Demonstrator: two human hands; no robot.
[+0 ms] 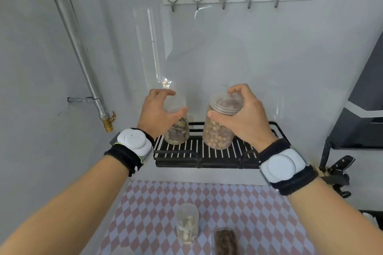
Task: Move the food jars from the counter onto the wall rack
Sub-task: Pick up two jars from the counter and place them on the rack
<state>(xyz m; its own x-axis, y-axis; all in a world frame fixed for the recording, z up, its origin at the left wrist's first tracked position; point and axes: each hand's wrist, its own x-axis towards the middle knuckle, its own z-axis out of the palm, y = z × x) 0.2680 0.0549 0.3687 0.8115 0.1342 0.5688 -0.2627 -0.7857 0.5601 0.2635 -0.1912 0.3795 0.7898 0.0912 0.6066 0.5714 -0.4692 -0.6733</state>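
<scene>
Both hands (159, 109) (240, 114) curl over jar lids (227, 103), seemingly gripping, on the rack (199, 159).

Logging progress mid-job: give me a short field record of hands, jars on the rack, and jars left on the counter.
left hand: gripping lid of clear plastic jar of mixed brown pieces
right hand: gripping lid of clear plastic jar of round tan nuts
black slatted wall rack: both held jars over or on it
checkered counter mat: pale-filled clear jar, dark-filled jar
jars remaining: two
</scene>
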